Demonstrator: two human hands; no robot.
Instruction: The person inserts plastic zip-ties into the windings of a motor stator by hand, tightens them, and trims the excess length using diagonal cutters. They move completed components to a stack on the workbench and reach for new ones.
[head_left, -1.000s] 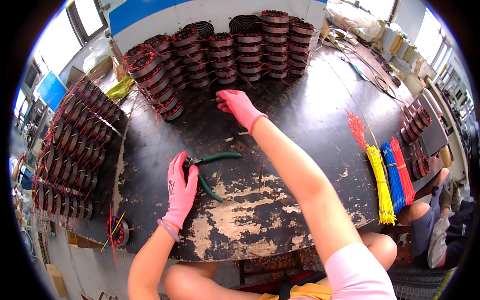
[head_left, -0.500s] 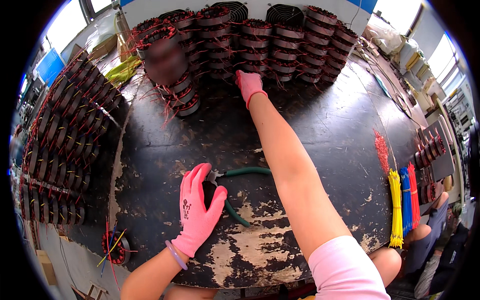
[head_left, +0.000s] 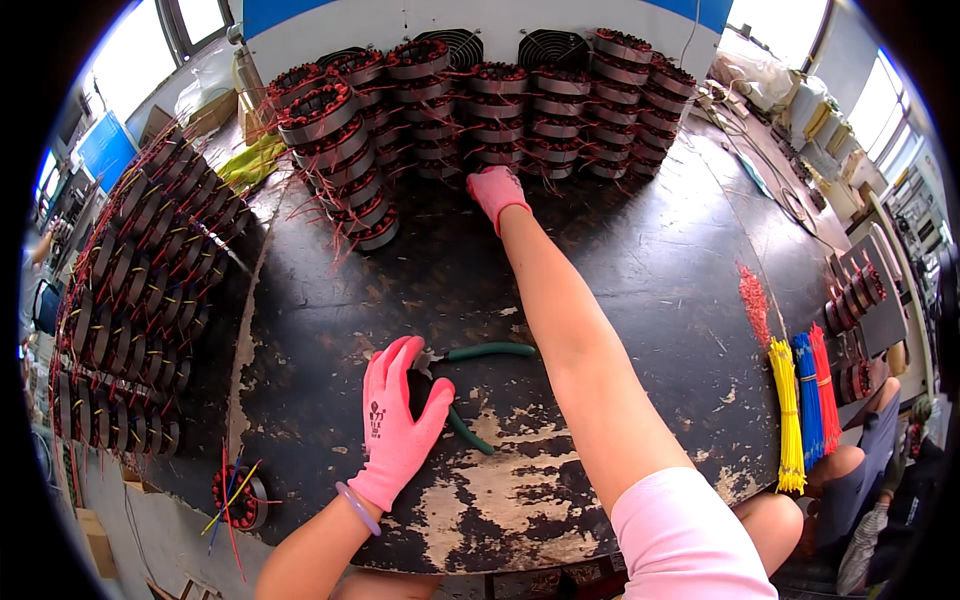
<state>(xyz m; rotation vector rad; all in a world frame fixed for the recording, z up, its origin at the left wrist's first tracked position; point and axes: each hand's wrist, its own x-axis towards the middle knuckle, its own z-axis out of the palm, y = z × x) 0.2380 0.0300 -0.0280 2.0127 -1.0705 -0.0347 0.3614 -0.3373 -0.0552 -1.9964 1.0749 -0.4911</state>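
My left hand point(head_left: 402, 415), in a pink glove, rests on the worn black table point(head_left: 650, 290), fingers stretched and thumb spread apart. Between thumb and forefinger is the head end of a pair of green-handled pliers point(head_left: 490, 350), partly hidden; the handles lie spread on the tabletop. My right hand point(head_left: 497, 192), also gloved, is reached far forward to the foot of a middle stack of wound stator rings point(head_left: 497, 108). Its fingers look curled, and whatever they hold is hidden. Red wire ends stick out of the stacks.
More stator rings point(head_left: 130, 310) with yellow and red leads stand in rows at left. A single stator point(head_left: 240, 498) sits near the front left edge. Yellow point(head_left: 787, 415), blue and red wire bundles lie at right, near red clippings point(head_left: 753, 303). Another person's knee point(head_left: 838, 462) shows at lower right.
The view has tilted upward slightly, so the stacks appear lower. Both hands and the pliers keep nearly the same places on the table.
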